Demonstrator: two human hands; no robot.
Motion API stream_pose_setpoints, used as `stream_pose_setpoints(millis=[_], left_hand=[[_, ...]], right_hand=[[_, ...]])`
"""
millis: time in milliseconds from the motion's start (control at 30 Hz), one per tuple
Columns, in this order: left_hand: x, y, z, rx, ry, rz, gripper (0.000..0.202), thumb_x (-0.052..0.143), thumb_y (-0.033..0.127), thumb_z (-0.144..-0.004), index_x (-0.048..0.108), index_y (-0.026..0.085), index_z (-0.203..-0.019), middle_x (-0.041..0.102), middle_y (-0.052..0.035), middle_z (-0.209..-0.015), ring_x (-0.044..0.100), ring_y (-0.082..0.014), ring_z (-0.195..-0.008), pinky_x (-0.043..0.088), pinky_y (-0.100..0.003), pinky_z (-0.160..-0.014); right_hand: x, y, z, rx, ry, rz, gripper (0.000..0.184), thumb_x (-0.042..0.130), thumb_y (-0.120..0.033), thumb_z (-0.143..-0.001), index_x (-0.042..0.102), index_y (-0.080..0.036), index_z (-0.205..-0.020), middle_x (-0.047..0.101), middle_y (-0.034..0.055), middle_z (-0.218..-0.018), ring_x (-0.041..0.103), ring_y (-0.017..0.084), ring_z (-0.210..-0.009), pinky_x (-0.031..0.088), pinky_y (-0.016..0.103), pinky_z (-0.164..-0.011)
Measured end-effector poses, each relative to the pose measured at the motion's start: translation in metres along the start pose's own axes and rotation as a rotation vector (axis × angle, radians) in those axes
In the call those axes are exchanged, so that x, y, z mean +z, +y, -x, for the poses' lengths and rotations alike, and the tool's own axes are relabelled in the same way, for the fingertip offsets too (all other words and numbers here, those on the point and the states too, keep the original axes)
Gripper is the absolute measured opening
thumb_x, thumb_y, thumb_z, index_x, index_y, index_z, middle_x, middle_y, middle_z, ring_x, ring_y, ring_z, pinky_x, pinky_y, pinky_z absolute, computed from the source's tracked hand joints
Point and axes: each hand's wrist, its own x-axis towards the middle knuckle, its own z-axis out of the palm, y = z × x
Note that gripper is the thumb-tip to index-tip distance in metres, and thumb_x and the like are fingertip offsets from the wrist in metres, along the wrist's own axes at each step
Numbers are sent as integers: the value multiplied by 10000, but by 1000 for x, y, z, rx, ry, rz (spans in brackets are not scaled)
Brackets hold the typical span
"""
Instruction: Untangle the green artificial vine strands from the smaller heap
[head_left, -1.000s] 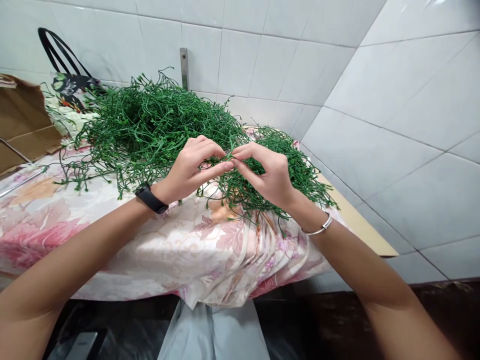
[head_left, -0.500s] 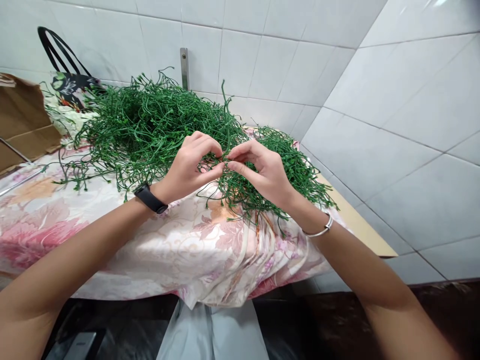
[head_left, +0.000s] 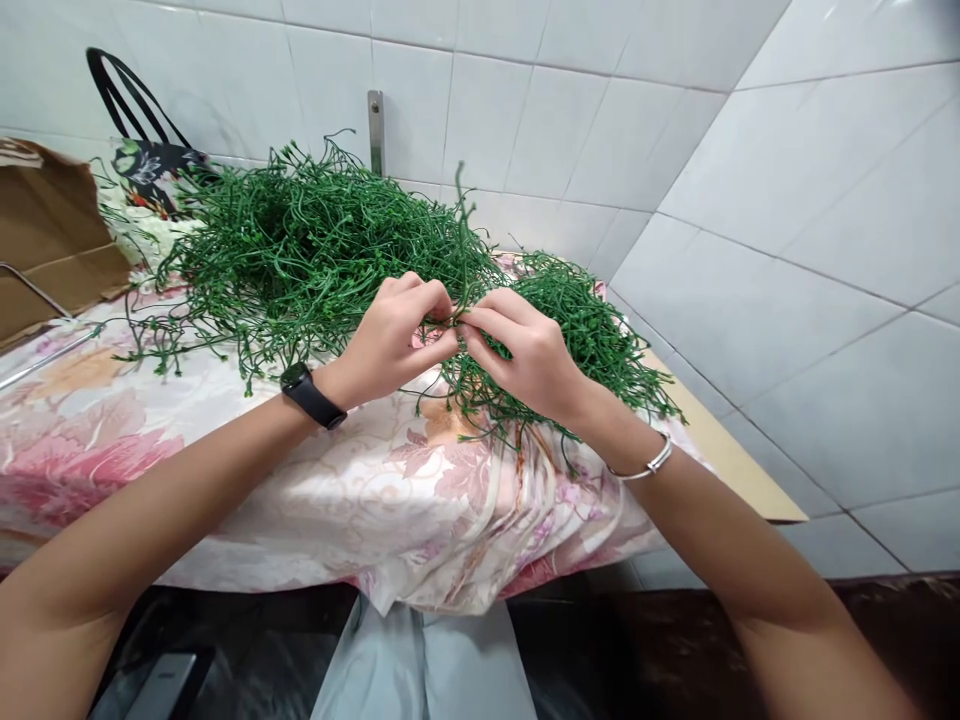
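My left hand (head_left: 411, 325) and my right hand (head_left: 517, 345) meet fingertip to fingertip over the table. Between them they pinch a thin green artificial stem (head_left: 463, 235), whose upper part stands up above the fingers. Its lower end is hidden among the fingers and the greenery behind. To the left and behind lies a large tangled heap of green artificial stems (head_left: 300, 225) with small bud-like tips. A smaller pile of the same stems (head_left: 592, 340) spreads beneath and to the right of my right hand.
A floral tablecloth (head_left: 300, 520) covers the table. At the left are a cardboard box (head_left: 52, 240), a metal rod (head_left: 49, 358), white flowers (head_left: 161, 240) and a floral bag (head_left: 154, 170). White tiled walls stand behind and at right. A phone-like object (head_left: 165, 685) lies below.
The fingers of my right hand have drawn in closer against the left fingertips. The whole view has shifted slightly, so most things appear a little further right.
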Motion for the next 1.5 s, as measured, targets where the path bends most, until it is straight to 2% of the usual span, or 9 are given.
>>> stream_pose_setpoints(millis=[100, 233, 433, 667, 933, 1167, 1367, 1500], left_hand=[[2, 1, 0, -28, -58, -5, 141, 503, 267, -745, 411, 171, -698, 450, 24, -625, 383, -110, -588, 320, -279, -631], [4, 3, 0, -31, -80, 5, 167, 466, 292, -778, 417, 170, -676, 408, 40, -560, 346, -102, -544, 297, -280, -625], [3, 10, 0, -19, 1, 28, 183, 472, 233, -768, 390, 170, -617, 379, 43, -530, 315, -95, -522, 295, -270, -607], [8, 14, 1, -48, 98, 21, 221, 471, 180, -732, 308, 187, -584, 319, 51, -507, 285, -96, -503, 297, -267, -579], [12, 16, 1, -80, 162, -6, 235, 458, 189, -743, 281, 193, -589, 288, 49, -518, 272, -104, -504, 288, -279, -587], [14, 16, 2, -120, 153, -20, 236, 448, 217, -762, 298, 192, -582, 318, 41, -521, 292, -112, -518, 276, -279, -588], [5, 0, -1, -253, 227, 13, 199, 511, 186, -705, 382, 178, -554, 377, 39, -495, 317, -105, -522, 281, -269, -587], [1, -3, -2, -246, 167, 104, 120, 503, 195, -731, 487, 163, -616, 445, 29, -531, 370, -104, -564, 292, -254, -590]], right_hand=[[2, -1, 1, -15, -29, 110, 175, 404, -177, -844, 571, -132, -815, 533, 66, -757, 480, 138, -740, 444, 281, -680], [3, -5, 1, -16, -41, 226, 197, 387, -176, -844, 567, -140, -773, 527, 56, -717, 475, 136, -701, 436, 273, -659], [1, -10, 1, -13, -6, 291, 202, 399, -189, -842, 551, -149, -715, 510, 31, -651, 452, 113, -622, 394, 238, -580], [1, -12, 2, 44, -25, 195, 225, 382, -197, -861, 520, -149, -691, 414, -13, -590, 359, 69, -528, 320, 205, -496], [1, -9, 3, 56, -46, 195, 250, 356, -235, -882, 566, -130, -798, 511, 19, -669, 460, 77, -588, 385, 200, -550], [1, -12, 2, 73, -40, 241, 279, 358, -229, -884, 604, -103, -845, 562, 39, -686, 501, 86, -601, 394, 202, -552], [-6, 0, -2, 130, 111, 163, 234, 451, -298, -853, 623, -157, -779, 522, -4, -590, 453, 69, -538, 351, 201, -513], [-10, 9, -4, 144, 129, 147, 219, 480, -298, -838, 635, -146, -808, 533, 6, -633, 478, 73, -586, 363, 202, -549]])
